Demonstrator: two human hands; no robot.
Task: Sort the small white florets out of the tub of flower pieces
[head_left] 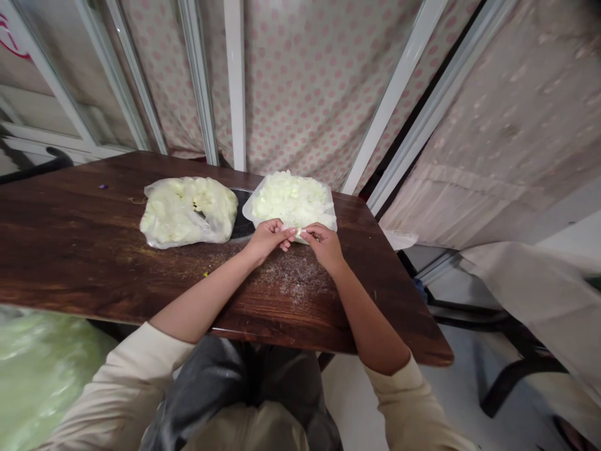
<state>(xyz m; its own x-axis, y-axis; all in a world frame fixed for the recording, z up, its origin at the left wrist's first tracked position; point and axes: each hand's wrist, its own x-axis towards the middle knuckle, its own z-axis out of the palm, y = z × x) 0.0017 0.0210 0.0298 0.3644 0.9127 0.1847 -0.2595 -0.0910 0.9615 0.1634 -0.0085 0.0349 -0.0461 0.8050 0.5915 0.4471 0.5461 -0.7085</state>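
Pinching the near edge of the open bag [292,199] of chopped cabbage, our left hand [268,237] and right hand [325,243] meet; a closed bag [188,211] of cabbage lies beside.

Single head-worn view: looks forward and down from above the counter [94,250], near range, patterned curtain [305,81] at 12 o'clock.

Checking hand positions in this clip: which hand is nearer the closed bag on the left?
Left. The left hand lies just right of the closed bag; the right hand is farther right, at the open bag.
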